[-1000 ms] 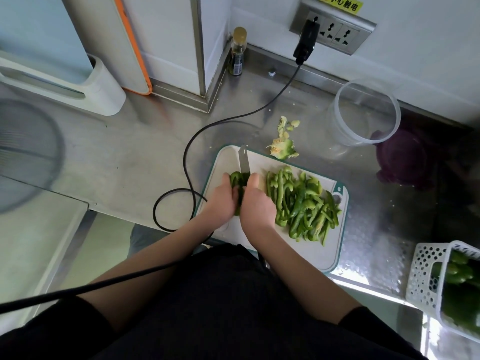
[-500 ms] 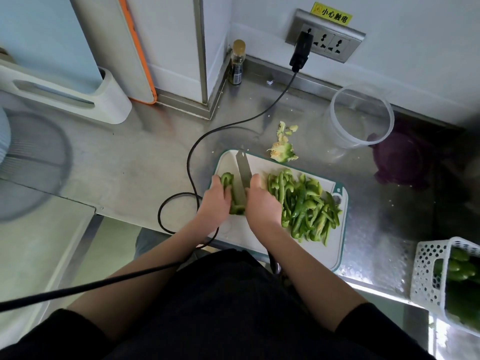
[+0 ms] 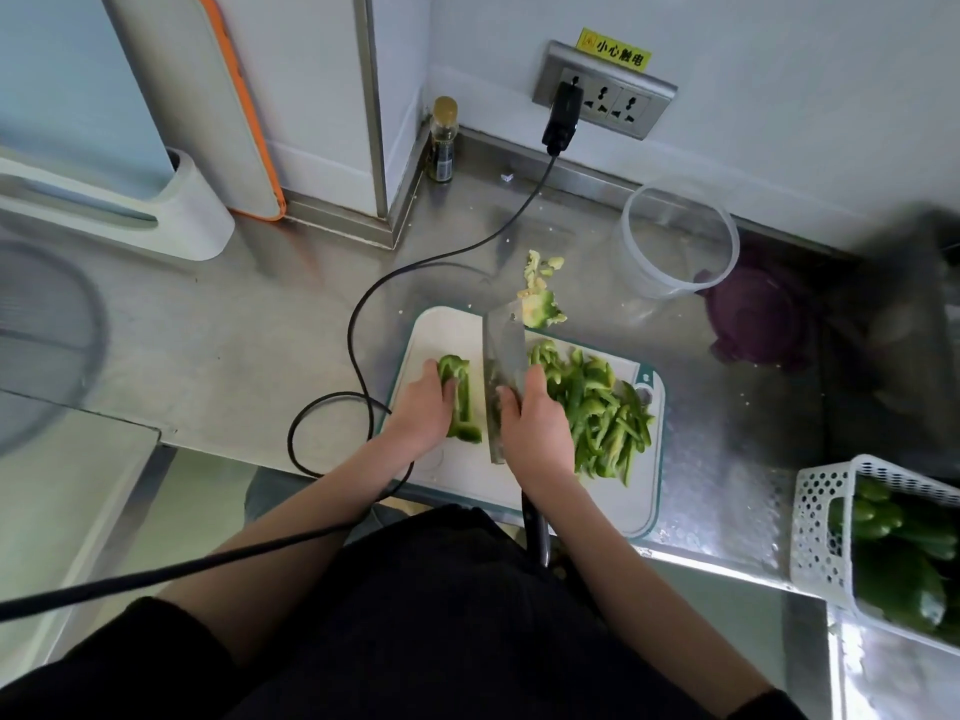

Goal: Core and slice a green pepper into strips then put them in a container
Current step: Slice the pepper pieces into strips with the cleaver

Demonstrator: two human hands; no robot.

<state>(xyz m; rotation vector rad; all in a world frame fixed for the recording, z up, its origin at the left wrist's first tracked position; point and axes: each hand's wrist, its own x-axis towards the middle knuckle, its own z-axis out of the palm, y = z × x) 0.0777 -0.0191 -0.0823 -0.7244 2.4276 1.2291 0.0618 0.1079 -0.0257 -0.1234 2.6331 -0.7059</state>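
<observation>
A white cutting board (image 3: 582, 501) lies on the steel counter. My left hand (image 3: 423, 407) holds a piece of green pepper (image 3: 460, 397) down on the board's left part. My right hand (image 3: 535, 428) grips a cleaver (image 3: 503, 356), its blade tilted up between the piece and a pile of pepper strips (image 3: 597, 407) on the board's right side. The cleaver's dark handle end (image 3: 537, 532) sticks out below my wrist. The cut-out core (image 3: 540, 298) lies just beyond the board. A clear round container (image 3: 680, 236) stands open at the back right.
A black power cable (image 3: 363, 324) loops from the wall socket (image 3: 605, 96) past the board's left edge. A purple lid (image 3: 758, 319) lies right of the container. A white basket (image 3: 821, 527) with whole green peppers sits at the right edge. A small bottle (image 3: 442, 140) stands in the corner.
My hands have moved apart: the left hand keeps the pepper piece on the left, and the right hand has lifted and tilted the cleaver toward the strip pile.
</observation>
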